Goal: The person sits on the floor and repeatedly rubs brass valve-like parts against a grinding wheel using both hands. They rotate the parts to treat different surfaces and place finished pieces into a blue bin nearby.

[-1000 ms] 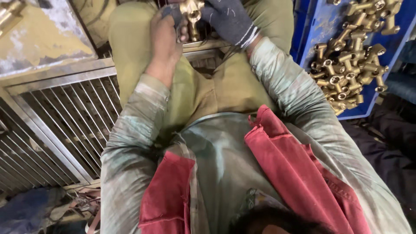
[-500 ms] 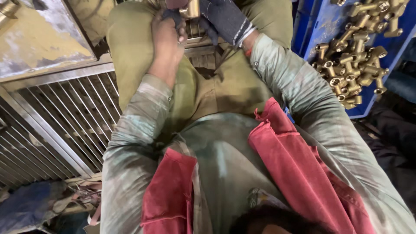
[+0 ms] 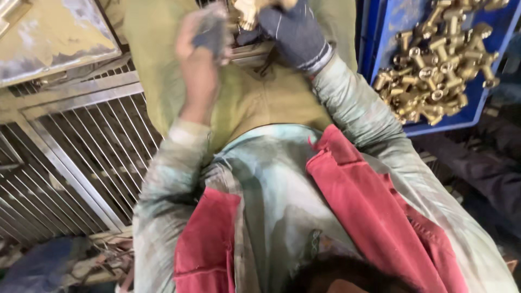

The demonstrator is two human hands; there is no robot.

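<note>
My right hand (image 3: 293, 35), in a dark glove, is closed on a brass fitting (image 3: 251, 12) at the top edge of the view, above my lap. The fitting is partly cut off by the frame. My bare left hand (image 3: 199, 65) is just to its left, blurred by motion. Its fingers pinch a small dark grey pad or cloth (image 3: 211, 33) close to the fitting. Both hands are over my olive-green trousers (image 3: 260, 97).
A blue crate (image 3: 388, 24) at the right holds several brass fittings (image 3: 434, 70). A metal grille (image 3: 81, 146) runs along the left, with a worn yellowish panel (image 3: 49, 32) above it. Dark clutter lies at the bottom left and right.
Both hands have come slightly nearer and lower in the view. The left hand has shifted beside the fitting and is now blurred. The right hand still holds the fitting.
</note>
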